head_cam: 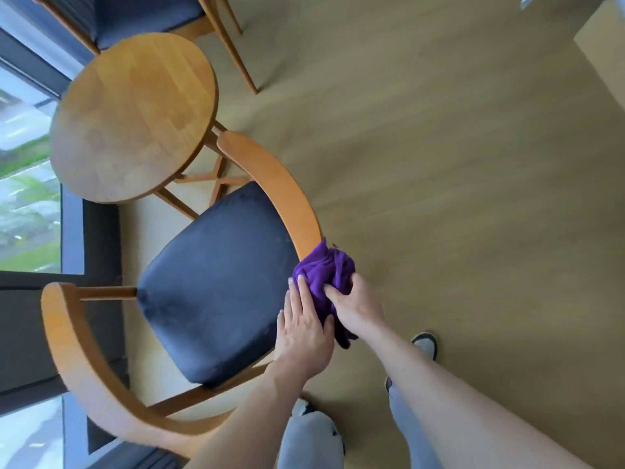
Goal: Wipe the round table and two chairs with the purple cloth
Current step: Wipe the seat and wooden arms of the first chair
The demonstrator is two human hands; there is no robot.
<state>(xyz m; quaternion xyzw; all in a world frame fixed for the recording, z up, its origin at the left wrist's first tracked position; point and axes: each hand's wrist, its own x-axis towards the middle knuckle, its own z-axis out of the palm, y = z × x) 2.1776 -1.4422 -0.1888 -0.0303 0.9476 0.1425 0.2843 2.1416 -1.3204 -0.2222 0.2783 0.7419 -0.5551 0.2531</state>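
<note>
The purple cloth (323, 272) is bunched on the curved wooden armrest of the near chair (216, 282), which has a dark blue seat cushion. My right hand (355, 306) grips the cloth from the right. My left hand (302, 328) lies with straight fingers against the cloth and the armrest beside the cushion's edge. The round wooden table (135, 116) stands beyond the chair at upper left. A second chair (142, 15) with a dark seat shows partly at the top, behind the table.
A window with dark frames (30, 198) runs along the left side. Light wooden floor (439, 164) spreads to the right. My feet and grey trouser legs (311, 434) are at the bottom, close to the chair's rear.
</note>
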